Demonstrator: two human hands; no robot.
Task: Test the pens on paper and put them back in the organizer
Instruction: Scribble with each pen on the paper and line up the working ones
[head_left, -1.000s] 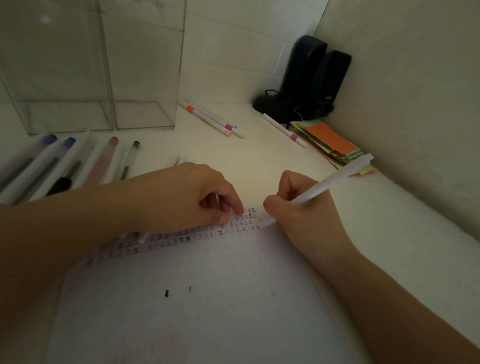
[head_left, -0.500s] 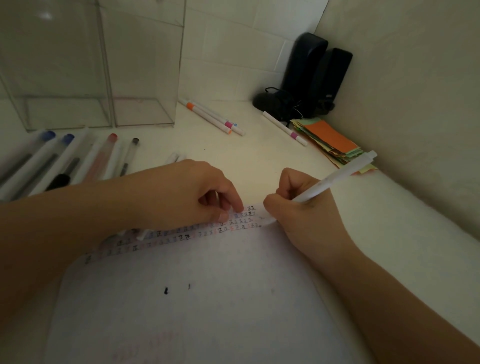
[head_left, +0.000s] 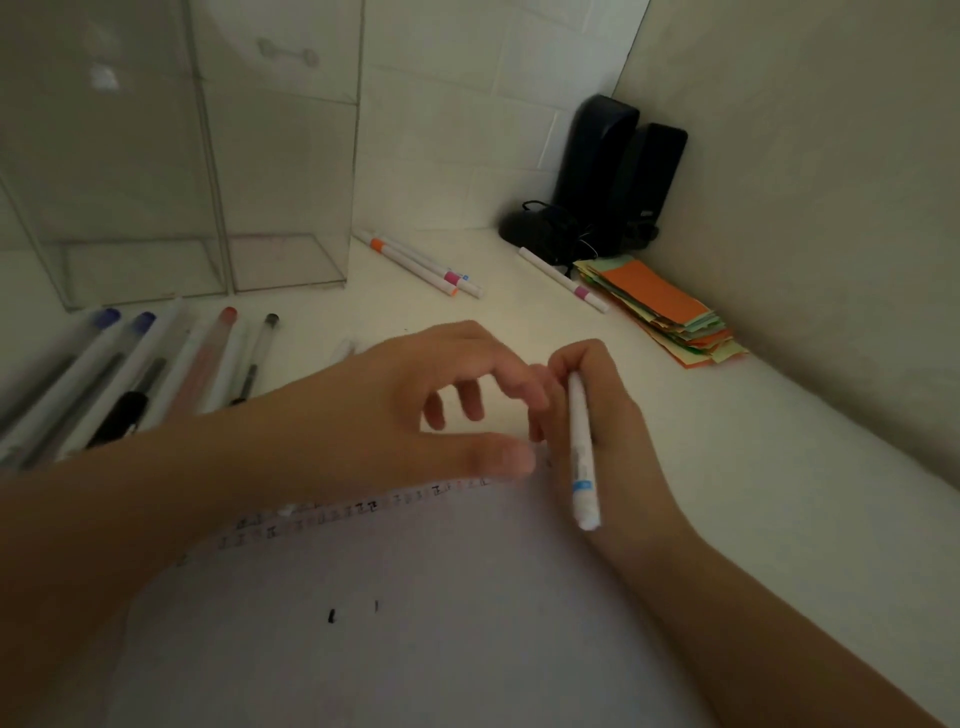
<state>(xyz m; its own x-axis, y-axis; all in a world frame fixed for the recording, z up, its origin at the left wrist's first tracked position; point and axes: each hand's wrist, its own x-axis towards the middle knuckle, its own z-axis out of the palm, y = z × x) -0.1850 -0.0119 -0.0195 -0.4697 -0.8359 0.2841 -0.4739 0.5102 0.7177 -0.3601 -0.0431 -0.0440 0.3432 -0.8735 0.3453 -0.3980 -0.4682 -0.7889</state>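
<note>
My right hand (head_left: 602, 415) grips a white pen (head_left: 581, 452) with a blue band; the pen lies back along the hand, its near end pointing toward me. My left hand (head_left: 415, 410) hovers just left of it above the top edge of the paper (head_left: 415, 623), fingers loosely curved, thumb and forefinger apart, fingertips close to the pen's far end. The paper carries a row of small test marks along its top edge and two black dots lower down. The clear acrylic organizer (head_left: 208, 208) stands at the back left, with nothing inside.
Several pens (head_left: 156, 374) lie in a row on the left in front of the organizer. Two white markers (head_left: 421, 262) and a third (head_left: 563, 279) lie further back. A stack of coloured paper strips (head_left: 665, 312) and two dark speakers (head_left: 618, 176) fill the right corner by the wall.
My right hand lifted the pen off the paper and swung it so its rear end points toward me. My left hand rose from the paper's edge and its fingers spread toward the pen.
</note>
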